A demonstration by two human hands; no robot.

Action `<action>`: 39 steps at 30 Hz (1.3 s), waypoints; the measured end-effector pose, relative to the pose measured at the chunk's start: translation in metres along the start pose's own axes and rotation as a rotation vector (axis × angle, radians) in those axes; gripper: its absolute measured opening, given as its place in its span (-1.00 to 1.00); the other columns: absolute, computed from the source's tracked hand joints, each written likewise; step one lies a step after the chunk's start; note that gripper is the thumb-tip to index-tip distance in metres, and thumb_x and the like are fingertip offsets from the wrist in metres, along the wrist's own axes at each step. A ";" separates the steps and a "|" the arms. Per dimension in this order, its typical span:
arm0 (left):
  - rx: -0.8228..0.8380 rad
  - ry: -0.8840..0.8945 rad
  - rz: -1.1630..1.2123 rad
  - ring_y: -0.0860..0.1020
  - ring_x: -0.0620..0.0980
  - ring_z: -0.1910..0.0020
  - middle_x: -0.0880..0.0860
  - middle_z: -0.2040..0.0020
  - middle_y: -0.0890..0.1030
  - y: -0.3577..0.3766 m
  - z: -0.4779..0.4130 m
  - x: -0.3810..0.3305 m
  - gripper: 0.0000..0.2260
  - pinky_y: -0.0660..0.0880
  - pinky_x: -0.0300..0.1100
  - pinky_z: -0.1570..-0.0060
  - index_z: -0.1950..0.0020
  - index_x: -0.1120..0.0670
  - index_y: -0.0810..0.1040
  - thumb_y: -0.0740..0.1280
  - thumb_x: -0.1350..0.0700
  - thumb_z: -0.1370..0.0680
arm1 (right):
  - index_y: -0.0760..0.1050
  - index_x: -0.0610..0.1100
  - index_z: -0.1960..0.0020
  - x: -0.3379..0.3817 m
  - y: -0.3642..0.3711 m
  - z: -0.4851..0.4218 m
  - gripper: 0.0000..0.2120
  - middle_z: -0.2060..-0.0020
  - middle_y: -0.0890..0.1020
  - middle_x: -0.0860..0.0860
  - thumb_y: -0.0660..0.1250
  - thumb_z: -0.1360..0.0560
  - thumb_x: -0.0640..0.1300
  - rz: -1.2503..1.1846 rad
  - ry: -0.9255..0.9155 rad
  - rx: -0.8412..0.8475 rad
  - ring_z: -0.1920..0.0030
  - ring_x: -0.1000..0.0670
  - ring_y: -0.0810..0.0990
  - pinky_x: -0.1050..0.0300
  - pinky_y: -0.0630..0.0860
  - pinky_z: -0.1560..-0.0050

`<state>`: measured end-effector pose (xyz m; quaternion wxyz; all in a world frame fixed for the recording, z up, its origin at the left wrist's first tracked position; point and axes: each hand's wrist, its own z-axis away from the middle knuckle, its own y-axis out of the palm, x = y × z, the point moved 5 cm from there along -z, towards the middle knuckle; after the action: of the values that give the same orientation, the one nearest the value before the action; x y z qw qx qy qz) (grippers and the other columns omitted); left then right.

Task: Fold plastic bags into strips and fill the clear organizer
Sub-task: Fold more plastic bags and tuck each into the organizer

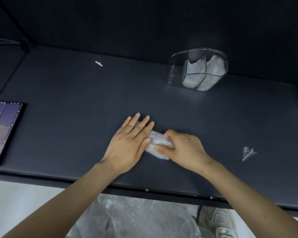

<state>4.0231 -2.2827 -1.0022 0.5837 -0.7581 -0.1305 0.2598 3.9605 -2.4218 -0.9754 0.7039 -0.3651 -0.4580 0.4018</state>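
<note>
1. Where both hands meet, near the front edge of the dark matte tabletop (76, 93), lies the item in hand: a crumpled translucent white plastic bag (157, 146), partly folded into a short thick band and well short of the clear plastic organizer with internal dividers (178, 69).
2. Left hand (130, 143): open and flat, fingers spread, pressing down on the bag's left end; it grips nothing.
3. Right hand (184, 148): curled shut on the bag's right end, thumb and fingers pinching the folded layers.
4. Organizer: stands at the back of the tabletop, to the right of the hands. Its middle and right compartments hold white folded bags; its left compartment appears empty.
5. Other entries, placed from the organizer: a small clear plastic scrap (248, 152) nearer the front and to its right; a small white tab (98, 63) well to its left; a purple smartphone (3, 133), face down, at the far left edge.
6. Handling advice, as judgement: keep the flat palm anchoring, squeeze the air out, keep the edges lined up and crease firmly, or the slippery film will likely spring open.
</note>
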 end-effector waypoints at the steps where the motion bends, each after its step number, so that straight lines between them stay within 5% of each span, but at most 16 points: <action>1: 0.038 -0.042 0.005 0.22 0.13 -0.50 0.13 -0.47 0.37 0.005 0.001 0.003 -0.51 0.05 -0.03 -0.48 -0.47 0.16 0.34 -0.13 -0.05 -0.70 | 0.43 0.00 -0.06 0.000 0.000 0.001 -0.64 0.19 0.51 0.16 0.21 -0.52 0.27 0.000 0.001 0.001 0.11 0.09 0.56 0.17 0.33 0.19; 5: 0.043 -0.134 -0.026 0.22 0.13 -0.50 0.15 -0.49 0.33 0.012 0.001 0.003 -0.54 0.00 -0.05 -0.47 -0.48 0.19 0.30 -0.05 -0.02 -0.68 | 0.44 0.06 -0.29 -0.011 0.000 0.011 -0.56 -0.06 0.52 0.17 0.26 -0.50 0.24 -0.122 0.034 -0.081 -0.02 0.12 0.52 0.25 0.36 0.06; 10: 0.010 -0.232 -0.045 0.24 0.17 -0.49 0.18 -0.48 0.32 0.016 0.004 -0.005 -0.54 0.00 -0.03 -0.46 -0.47 0.22 0.31 -0.02 0.00 -0.66 | 0.53 -0.16 -0.29 0.001 -0.005 0.027 -0.53 -0.16 0.58 -0.03 0.20 -0.52 0.11 -0.058 -0.123 -0.546 -0.06 -0.05 0.55 0.11 0.50 -0.05; 15: 0.018 -0.241 -0.034 0.24 0.16 -0.49 0.18 -0.48 0.31 0.015 0.005 -0.005 -0.54 -0.01 -0.05 -0.47 -0.47 0.21 0.31 -0.04 0.01 -0.66 | 0.35 -0.23 -0.42 0.011 0.034 0.014 -0.53 -0.41 0.40 -0.15 0.06 -0.61 -0.02 0.157 -0.224 -0.408 -0.43 -0.13 0.36 -0.13 0.23 -0.43; 20: -0.029 -0.243 -0.051 0.25 0.19 -0.48 0.22 -0.48 0.32 0.004 0.003 -0.004 -0.54 0.04 0.00 -0.46 -0.47 0.23 0.31 -0.04 0.02 -0.66 | 0.18 -0.24 -0.48 0.002 0.047 0.011 -0.50 -0.48 0.29 -0.13 -0.04 -0.64 0.00 0.231 -0.213 -0.305 -0.50 -0.09 0.22 -0.17 0.09 -0.43; 24: 0.013 -0.051 -0.115 0.21 0.14 -0.51 0.16 -0.50 0.29 0.001 -0.006 -0.016 -0.56 0.09 0.06 -0.46 -0.48 0.21 0.25 -0.08 0.04 -0.67 | 0.14 -0.20 -0.50 0.003 0.048 0.010 -0.51 -0.50 0.25 -0.09 -0.06 -0.65 0.02 0.236 -0.198 -0.281 -0.52 -0.06 0.15 -0.17 0.04 -0.44; 35: 0.127 -0.089 -0.118 0.16 0.07 -0.53 0.08 -0.53 0.25 0.009 0.010 0.014 -0.53 0.03 0.05 -0.47 -0.52 0.16 0.25 -0.08 0.02 -0.67 | 0.06 -0.13 -0.56 -0.032 0.044 0.029 -0.36 -0.54 0.12 -0.03 -0.25 -0.63 0.23 0.336 -0.158 -0.140 -0.55 -0.04 0.01 -0.23 -0.03 -0.46; 39: 0.133 -0.102 -0.144 0.19 0.09 -0.52 0.09 -0.52 0.28 0.010 0.011 0.012 -0.53 0.07 0.09 -0.44 -0.51 0.17 0.27 -0.07 0.02 -0.66 | 0.17 -0.16 -0.53 -0.044 0.034 0.043 -0.41 -0.50 0.25 -0.05 -0.22 -0.66 0.16 0.286 -0.124 -0.260 -0.53 -0.04 0.11 -0.22 0.03 -0.44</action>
<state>4.0261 -2.2709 -1.0171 0.6427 -0.6919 -0.1969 0.2637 3.9010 -2.4418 -1.0072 0.5572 -0.4887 -0.4920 0.4568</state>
